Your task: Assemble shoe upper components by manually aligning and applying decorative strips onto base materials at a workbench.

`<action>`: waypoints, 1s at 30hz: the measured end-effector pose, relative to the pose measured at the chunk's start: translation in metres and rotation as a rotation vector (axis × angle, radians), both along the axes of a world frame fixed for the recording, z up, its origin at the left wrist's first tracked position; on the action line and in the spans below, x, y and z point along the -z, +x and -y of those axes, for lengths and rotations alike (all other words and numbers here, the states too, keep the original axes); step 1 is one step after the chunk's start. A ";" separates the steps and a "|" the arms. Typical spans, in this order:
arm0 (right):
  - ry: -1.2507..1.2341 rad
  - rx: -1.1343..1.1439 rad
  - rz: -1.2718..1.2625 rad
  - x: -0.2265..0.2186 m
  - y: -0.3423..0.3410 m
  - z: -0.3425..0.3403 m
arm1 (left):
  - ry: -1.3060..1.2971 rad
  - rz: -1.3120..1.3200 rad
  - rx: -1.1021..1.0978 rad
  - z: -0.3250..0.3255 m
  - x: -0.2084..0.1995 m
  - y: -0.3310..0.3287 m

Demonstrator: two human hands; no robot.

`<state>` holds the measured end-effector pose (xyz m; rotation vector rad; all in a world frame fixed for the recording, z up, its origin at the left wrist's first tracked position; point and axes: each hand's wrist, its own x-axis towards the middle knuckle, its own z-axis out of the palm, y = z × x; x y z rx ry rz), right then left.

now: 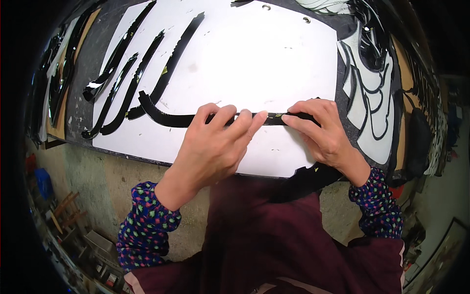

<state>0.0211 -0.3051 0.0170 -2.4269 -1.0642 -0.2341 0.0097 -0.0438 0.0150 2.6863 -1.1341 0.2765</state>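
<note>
A narrow black strip (pixel 172 120), with a curved left end, lies across the white sheet (pixel 245 63). My left hand (pixel 219 143) is closed over its middle, fingertips pressed on the strip and thumb extended along it. To the right, my right hand (pixel 325 131) pinches the same strip between thumb and fingers. Small yellowish marks show on the strip between the two hands. Its right end is partly hidden by my right hand. A wider black piece (pixel 306 183) hangs over the table's front edge below my right wrist.
Several shiny black strips (pixel 178 51) lie side by side on the left of the sheet. White cut pieces with black edging (pixel 379 120) are stacked at the right. Glossy black pieces (pixel 63 73) lie at the far left. A blue object (pixel 43 183) stands on the floor.
</note>
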 end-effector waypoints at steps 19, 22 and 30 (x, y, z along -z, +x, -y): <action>0.150 0.155 0.272 -0.028 0.064 -0.073 | -0.258 -0.052 -0.026 -0.035 0.008 -0.001; -0.114 0.069 0.261 0.012 0.067 -0.104 | -0.278 -0.041 -0.022 -0.033 0.006 0.001; -0.056 0.043 0.025 0.014 0.080 -0.100 | -0.349 -0.135 -0.045 -0.037 0.009 0.000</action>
